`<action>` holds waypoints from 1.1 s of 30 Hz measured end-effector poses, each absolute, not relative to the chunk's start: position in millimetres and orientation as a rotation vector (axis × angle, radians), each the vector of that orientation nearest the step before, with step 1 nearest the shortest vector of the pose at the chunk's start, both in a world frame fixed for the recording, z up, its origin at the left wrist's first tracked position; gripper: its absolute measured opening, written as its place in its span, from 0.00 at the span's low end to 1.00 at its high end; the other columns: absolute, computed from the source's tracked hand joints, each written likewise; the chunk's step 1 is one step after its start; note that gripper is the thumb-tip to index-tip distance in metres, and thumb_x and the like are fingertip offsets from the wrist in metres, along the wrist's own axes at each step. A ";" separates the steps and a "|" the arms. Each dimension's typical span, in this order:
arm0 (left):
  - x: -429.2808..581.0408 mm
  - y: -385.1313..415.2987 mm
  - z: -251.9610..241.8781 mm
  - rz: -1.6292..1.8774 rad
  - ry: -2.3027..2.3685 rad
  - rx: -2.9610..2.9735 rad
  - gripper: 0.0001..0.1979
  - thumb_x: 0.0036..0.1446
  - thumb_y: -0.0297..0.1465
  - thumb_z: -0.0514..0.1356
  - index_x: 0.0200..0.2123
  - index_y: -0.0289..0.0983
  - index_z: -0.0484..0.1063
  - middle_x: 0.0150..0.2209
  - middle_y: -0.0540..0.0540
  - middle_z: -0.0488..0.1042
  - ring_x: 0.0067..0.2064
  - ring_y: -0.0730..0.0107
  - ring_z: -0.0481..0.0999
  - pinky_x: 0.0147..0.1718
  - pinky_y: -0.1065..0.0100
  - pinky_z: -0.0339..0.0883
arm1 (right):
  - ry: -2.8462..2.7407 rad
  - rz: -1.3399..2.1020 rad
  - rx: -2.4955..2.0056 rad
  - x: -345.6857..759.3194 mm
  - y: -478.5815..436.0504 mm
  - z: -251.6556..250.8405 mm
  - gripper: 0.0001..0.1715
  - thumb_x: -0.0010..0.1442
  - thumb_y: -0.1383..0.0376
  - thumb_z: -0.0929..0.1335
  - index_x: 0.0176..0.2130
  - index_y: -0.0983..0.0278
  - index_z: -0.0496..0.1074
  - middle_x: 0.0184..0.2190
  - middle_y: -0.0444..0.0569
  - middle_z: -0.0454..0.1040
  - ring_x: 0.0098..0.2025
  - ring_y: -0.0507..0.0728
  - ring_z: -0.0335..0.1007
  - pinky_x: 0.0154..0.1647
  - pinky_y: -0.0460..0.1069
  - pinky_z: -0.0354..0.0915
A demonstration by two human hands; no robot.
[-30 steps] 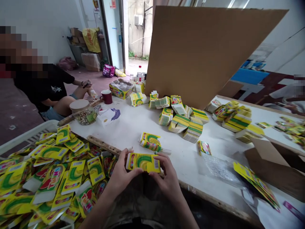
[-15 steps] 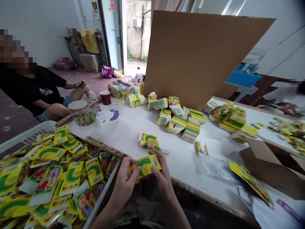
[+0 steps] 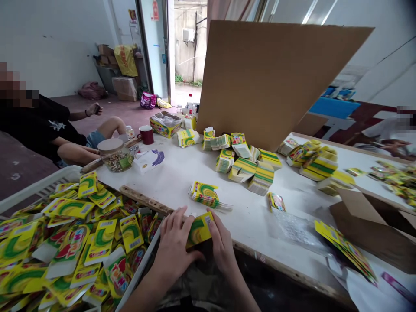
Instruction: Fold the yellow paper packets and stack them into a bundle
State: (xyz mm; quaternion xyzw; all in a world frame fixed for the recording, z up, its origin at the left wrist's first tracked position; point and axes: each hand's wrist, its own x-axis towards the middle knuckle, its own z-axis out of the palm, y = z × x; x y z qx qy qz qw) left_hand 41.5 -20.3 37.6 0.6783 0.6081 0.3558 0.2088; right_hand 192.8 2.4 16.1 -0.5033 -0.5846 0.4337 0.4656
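Over the table's near edge, a small yellow-and-green candy box (image 3: 199, 229) with a barcode panel sits between my hands. My right hand (image 3: 222, 242) grips its right end, fingers behind and thumb along the near side. Against its left end lies my left hand (image 3: 175, 242), fingers stretched out and thumb spread below the box; the box's left end is hidden behind it. Just beyond, a bundle of similar printed flat cartons (image 3: 204, 193) lies on the white table (image 3: 165, 182).
At left, a white crate (image 3: 69, 173) holds many yellow packets. Stacks of cartons (image 3: 242, 169) stand before a large cardboard sheet (image 3: 282, 82). A jar (image 3: 115, 158), a tissue box (image 3: 147, 160) and a mug (image 3: 146, 135) stand far left. An open cardboard box (image 3: 373, 229) is at right. A person (image 3: 61, 125) sits at left.
My left hand has turned from gripping the candy box to lying spread against its left end. My right hand has shifted round the right end. The seated person's hand has moved left.
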 end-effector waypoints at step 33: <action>61.4 2.5 16.3 1.633 0.689 0.630 0.24 0.54 0.44 0.63 0.48 0.35 0.72 0.49 0.38 0.74 0.56 0.51 0.69 0.54 0.56 0.65 | -1.688 1.176 -1.215 191.5 32.9 30.8 0.15 0.48 0.62 0.71 0.28 0.60 0.60 0.21 0.38 0.65 0.23 0.51 0.62 0.24 0.46 0.61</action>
